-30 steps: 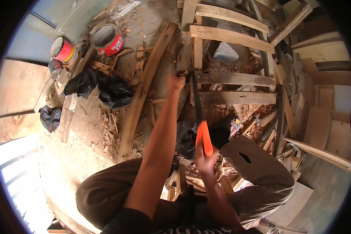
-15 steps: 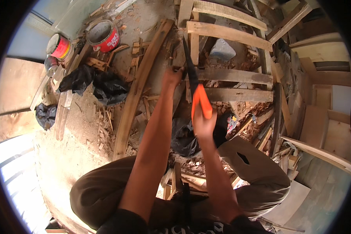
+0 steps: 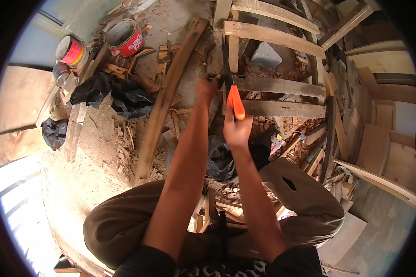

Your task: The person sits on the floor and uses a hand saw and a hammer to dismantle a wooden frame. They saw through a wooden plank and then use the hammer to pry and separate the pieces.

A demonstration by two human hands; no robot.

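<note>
My right hand (image 3: pixel 237 129) is closed around the orange handle of a handsaw (image 3: pixel 235 99). Its dark blade points away from me, lying across the end of a weathered wooden slat (image 3: pixel 277 87) of a frame. Just left of the blade, my left hand (image 3: pixel 208 87) has its fingers curled at the slat's end; the fingertips are partly in shadow, and exactly what they grip is hard to see. A second slat (image 3: pixel 282 109) runs parallel on the nearer side.
A lighter slat (image 3: pixel 272 37) and a grey stone block (image 3: pixel 266 56) lie beyond. A long plank (image 3: pixel 171 87) slants at the left, near black plastic bags (image 3: pixel 131 101), a red bucket (image 3: pixel 124 39) and a paint can (image 3: pixel 70 51). Wood scraps cover the floor around my legs.
My right hand and the saw have moved forward and slightly left, the blade sliding farther along. My left hand stays at nearly the same place by the slat's end.
</note>
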